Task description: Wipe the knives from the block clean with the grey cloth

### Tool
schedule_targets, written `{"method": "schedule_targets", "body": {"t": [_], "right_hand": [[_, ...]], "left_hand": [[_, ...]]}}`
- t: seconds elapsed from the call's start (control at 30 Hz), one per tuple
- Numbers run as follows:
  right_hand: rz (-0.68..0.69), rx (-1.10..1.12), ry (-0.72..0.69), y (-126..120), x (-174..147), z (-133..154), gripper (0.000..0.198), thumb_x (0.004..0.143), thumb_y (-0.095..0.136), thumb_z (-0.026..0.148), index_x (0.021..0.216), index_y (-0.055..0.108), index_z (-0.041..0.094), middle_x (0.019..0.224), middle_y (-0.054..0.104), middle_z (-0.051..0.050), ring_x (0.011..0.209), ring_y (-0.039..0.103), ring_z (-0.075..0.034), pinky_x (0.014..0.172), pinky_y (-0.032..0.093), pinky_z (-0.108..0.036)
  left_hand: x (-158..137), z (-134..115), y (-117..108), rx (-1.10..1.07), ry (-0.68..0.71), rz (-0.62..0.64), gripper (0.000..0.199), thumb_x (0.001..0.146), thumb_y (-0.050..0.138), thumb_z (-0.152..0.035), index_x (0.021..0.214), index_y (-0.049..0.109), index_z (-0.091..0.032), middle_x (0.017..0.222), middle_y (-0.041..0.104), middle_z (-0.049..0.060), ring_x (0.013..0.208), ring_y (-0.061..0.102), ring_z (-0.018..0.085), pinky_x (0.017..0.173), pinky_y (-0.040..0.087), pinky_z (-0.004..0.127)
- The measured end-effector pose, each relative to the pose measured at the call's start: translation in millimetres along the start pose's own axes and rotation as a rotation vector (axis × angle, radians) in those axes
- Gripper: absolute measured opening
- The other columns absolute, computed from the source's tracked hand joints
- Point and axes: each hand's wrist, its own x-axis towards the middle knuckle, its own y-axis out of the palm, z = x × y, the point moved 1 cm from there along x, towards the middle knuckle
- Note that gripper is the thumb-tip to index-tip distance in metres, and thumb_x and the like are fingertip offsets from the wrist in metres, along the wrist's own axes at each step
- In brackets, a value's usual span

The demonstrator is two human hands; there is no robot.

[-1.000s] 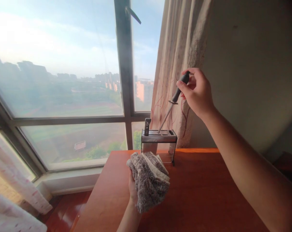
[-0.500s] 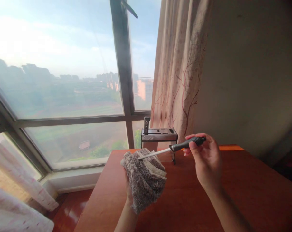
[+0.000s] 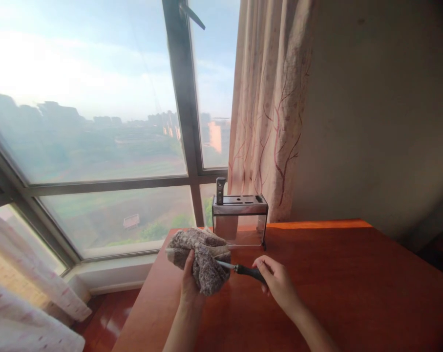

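Observation:
My left hand (image 3: pixel 191 281) is closed around a bunched, fluffy grey-brown cloth (image 3: pixel 210 274), its thumb lying over the near side. In my right hand (image 3: pixel 276 281) is the black handle of a honing steel (image 3: pixel 249 272). The rod points left, and its far end is hidden in or behind the cloth's folds. Both hands are above the reddish-brown table. Beyond the cloth stands a knife block (image 3: pixel 239 209) with clear sides and a metal top, one dark handle (image 3: pixel 220 190) sticking up from its left end.
The wooden table (image 3: pixel 338 274) spreads beneath my hands and out to the right. A window (image 3: pixel 111 146) lies ahead and left, with a patterned curtain (image 3: pixel 268 122) beside it. Another curtain (image 3: pixel 27 313) hangs at lower left.
My right hand has come down and left with the honing steel, which now tilts the other way. The cloth has shifted left and is wrapped about the rod's end.

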Motion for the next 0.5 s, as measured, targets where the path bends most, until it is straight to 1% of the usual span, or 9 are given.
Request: {"method": "schedule_targets", "body": {"t": [0.03,0.07,0.17,0.23,0.33,0.4,0.5], "right_hand": [[0.019,-0.035,-0.01,3.7,3.3,-4.4,0.039,0.086,0.044,0.058,0.073,0.061,0.025,0.048,0.047,0.006,0.036,0.045,-0.015,0.037,0.029,-0.025],[0.042,-0.066,-0.029,8.2,5.9,-9.0,0.042,0.087,0.042,0.057,0.072,0.061,0.023,0.05,0.047,0.005,0.038,0.044,-0.014,0.039,0.029,-0.024],[0.091,-0.131,-0.094,24.9,9.4,-25.2,0.049,0.09,0.038,0.057,0.067,0.058,0.019,0.054,0.05,0.002,0.052,0.049,-0.014,0.049,0.033,-0.024],[0.096,-0.142,-0.095,36.6,7.2,-37.3,0.051,0.091,0.036,0.057,0.065,0.056,0.018,0.055,0.048,0.002,0.055,0.048,-0.014,0.052,0.032,-0.024],[0.172,-0.119,-0.073,51.3,-2.0,-50.2,0.053,0.093,0.032,0.056,0.062,0.051,0.018,0.053,0.043,0.004,0.053,0.043,-0.012,0.05,0.028,-0.024],[0.205,-0.117,-0.094,56.2,-8.6,-52.6,0.053,0.094,0.033,0.054,0.06,0.049,0.018,0.052,0.04,0.005,0.052,0.041,-0.011,0.05,0.026,-0.024],[0.165,-0.169,-0.153,55.0,-14.0,-50.3,0.051,0.094,0.037,0.051,0.058,0.048,0.017,0.053,0.04,0.005,0.054,0.04,-0.01,0.051,0.024,-0.024]], "left_hand": [[0.3,-0.6,0.9,0.004,0.019,-0.017,0.03,0.087,0.053,-0.019,0.114,0.066,-0.017,0.079,0.077,0.004,0.088,0.072,0.025,0.09,0.053,0.04],[0.9,-1.6,1.5,0.008,0.039,-0.029,0.029,0.085,0.054,-0.017,0.111,0.067,-0.016,0.078,0.077,0.004,0.085,0.072,0.025,0.087,0.055,0.04],[2.9,-5.4,1.6,0.007,0.083,-0.048,0.024,0.081,0.057,-0.014,0.102,0.069,-0.016,0.074,0.076,0.004,0.079,0.073,0.025,0.082,0.057,0.041],[3.8,-7.0,0.7,-0.004,0.092,-0.059,0.02,0.081,0.058,-0.016,0.096,0.071,-0.016,0.073,0.076,0.004,0.077,0.073,0.025,0.081,0.057,0.042],[3.3,-4.0,0.2,0.011,0.068,-0.064,0.015,0.082,0.058,-0.02,0.086,0.071,-0.015,0.071,0.076,0.005,0.077,0.073,0.026,0.081,0.057,0.041],[1.9,2.8,0.6,0.049,0.041,-0.066,0.015,0.083,0.058,-0.022,0.084,0.071,-0.014,0.071,0.076,0.007,0.077,0.073,0.026,0.078,0.058,0.039],[-0.7,18.7,0.6,0.123,-0.02,-0.09,0.018,0.081,0.062,-0.026,0.089,0.07,-0.012,0.073,0.075,0.008,0.077,0.073,0.026,0.074,0.059,0.036]]}}
